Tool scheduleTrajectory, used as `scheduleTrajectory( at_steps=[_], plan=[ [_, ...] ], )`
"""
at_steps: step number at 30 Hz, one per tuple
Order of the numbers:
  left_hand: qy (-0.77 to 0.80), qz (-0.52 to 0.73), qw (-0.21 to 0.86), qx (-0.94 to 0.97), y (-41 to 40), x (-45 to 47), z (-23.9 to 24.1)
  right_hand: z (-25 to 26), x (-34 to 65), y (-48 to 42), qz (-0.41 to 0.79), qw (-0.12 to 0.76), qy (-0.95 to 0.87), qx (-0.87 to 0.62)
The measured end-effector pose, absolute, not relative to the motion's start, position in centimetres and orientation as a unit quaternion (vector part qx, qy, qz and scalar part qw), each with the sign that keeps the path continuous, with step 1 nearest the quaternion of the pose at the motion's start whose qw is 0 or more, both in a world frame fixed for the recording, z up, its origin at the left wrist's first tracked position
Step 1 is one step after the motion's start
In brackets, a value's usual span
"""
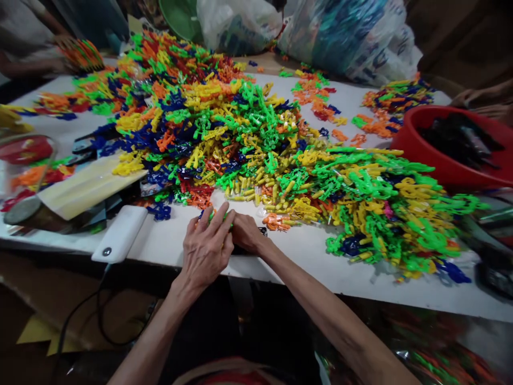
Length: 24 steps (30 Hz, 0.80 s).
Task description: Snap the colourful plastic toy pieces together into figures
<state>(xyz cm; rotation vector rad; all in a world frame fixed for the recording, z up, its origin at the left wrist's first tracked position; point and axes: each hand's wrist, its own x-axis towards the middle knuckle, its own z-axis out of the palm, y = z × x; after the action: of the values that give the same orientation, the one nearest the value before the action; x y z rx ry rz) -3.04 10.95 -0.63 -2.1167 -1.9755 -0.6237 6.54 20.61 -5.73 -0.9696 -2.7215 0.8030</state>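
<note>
My left hand point(209, 240) lies at the front of the white table with its fingers stretched out and slightly apart. Bits of green and blue plastic show around its fingertips, partly covered. Against it, my right hand point(245, 232) is curled closed with its fingers bent under; whatever it grips is hidden. A dark, flat item point(243, 251) shows just below the right hand, mostly covered. Right beyond both hands begins a big heap of small moulded plastic figures point(200, 125) in green, yellow, orange and blue. Yellow stick-like pieces point(276, 195) lie at its near edge.
A white power bank point(120, 234) with a cable lies to the left, beside a pale yellow sheet point(90, 187). A red bowl point(412, 139) holding dark items stands at right. Plastic bags point(348, 37) sit at the back. Another person's hands point(72, 53) hold figures at upper left.
</note>
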Motion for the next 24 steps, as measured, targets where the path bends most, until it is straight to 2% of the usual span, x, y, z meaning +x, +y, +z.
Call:
scheduleTrajectory(
  at_steps=[3, 6, 8, 11, 14, 16, 20, 22, 24],
  plan=[
    [-0.663, -0.217, 0.094, -0.710, 11.0, -3.2, -0.5, -5.2, 9.7, 21.6, 0.274, 0.067, -0.906, -0.316],
    [-0.664, -0.233, 0.112, -0.701, 11.0, -3.2, -0.8, -4.9, 15.4, 22.6, 0.195, 0.065, -0.874, -0.440],
    [-0.668, -0.240, 0.121, -0.694, 11.1, -3.1, -1.0, -4.8, 18.7, 23.1, 0.127, 0.002, -0.849, -0.513],
    [-0.675, -0.246, 0.124, -0.684, 11.2, -2.9, -1.0, -5.2, 20.9, 23.3, 0.083, -0.069, -0.844, -0.525],
    [-0.683, -0.239, 0.125, -0.679, 10.7, -2.9, -0.8, -5.9, 20.5, 23.4, 0.103, -0.024, -0.844, -0.526],
    [-0.695, -0.236, 0.131, -0.667, 10.2, -3.0, -0.8, -6.4, 19.9, 23.2, 0.183, 0.055, -0.828, -0.527],
    [-0.716, -0.234, 0.137, -0.644, 9.8, -3.0, -0.9, -7.2, 17.9, 21.3, 0.480, 0.278, -0.672, -0.490],
    [-0.715, -0.228, 0.136, -0.646, 9.9, -2.9, -1.0, -7.3, 16.1, 19.8, 0.598, 0.314, -0.582, -0.453],
    [-0.711, -0.224, 0.132, -0.653, 10.1, -2.8, -1.0, -7.3, 14.0, 18.3, 0.663, 0.294, -0.538, -0.429]
  ],
)
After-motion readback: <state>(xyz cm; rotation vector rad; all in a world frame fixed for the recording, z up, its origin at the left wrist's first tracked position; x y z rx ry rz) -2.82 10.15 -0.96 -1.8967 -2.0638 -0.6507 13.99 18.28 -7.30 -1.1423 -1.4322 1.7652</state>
